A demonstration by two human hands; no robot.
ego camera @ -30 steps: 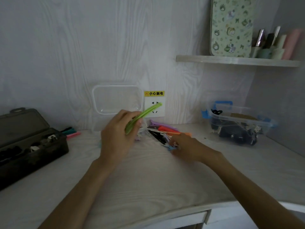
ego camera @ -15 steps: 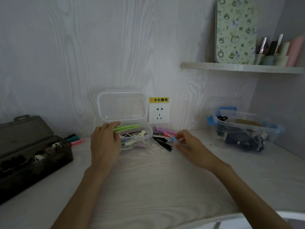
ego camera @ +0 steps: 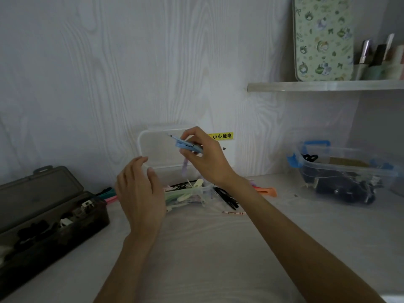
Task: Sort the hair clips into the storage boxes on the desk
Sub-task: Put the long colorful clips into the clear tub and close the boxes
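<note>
My right hand [ego camera: 205, 158] pinches a blue clip [ego camera: 188, 147] above the clear box [ego camera: 188, 194], with what looks like a pale purple one dangling from the same grip. My left hand [ego camera: 140, 193] hangs loose and empty just left of the box, fingers relaxed, touching nothing I can make out. The purple one could slip and drop beside the box instead of in it, since my grip looks to be mainly on the blue. More clips [ego camera: 227, 197] lie loose on the desk [ego camera: 218, 248] right of the box; lowering my forearm could sweep them. Left of the box sits a dark case [ego camera: 43, 215]; far right, a blue-latched tub [ego camera: 341, 171].
</note>
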